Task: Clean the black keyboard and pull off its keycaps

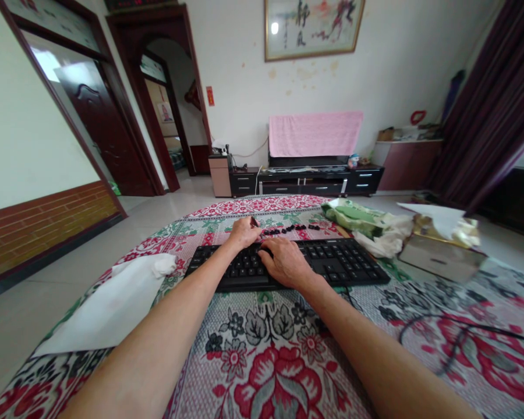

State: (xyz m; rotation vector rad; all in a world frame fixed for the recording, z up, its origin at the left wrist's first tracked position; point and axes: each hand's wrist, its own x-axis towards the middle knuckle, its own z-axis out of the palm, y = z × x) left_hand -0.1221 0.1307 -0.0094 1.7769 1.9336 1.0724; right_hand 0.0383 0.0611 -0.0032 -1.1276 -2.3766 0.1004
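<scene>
A black computer keyboard [332,262] lies on the cloth-covered table before me. Over its far edge, left of the middle, my left hand [243,233] is closed, with a small dark thing [255,222] at its fingers that is too small to name. My right hand [284,261] rests on the middle of the keyboard, fingers curled, their tips at the upper keys and close to the left hand. Whatever lies between those fingertips is hidden. Behind the keyboard runs an uneven row of several loose black keycaps [299,227].
White paper [113,302] lies at the left. Green packaging [353,216], crumpled white tissue [382,238] and a tissue box [441,256] stand at the right. A black cable [456,343] loops across the floral tablecloth [262,349]. Beyond is a low black cabinet [283,187].
</scene>
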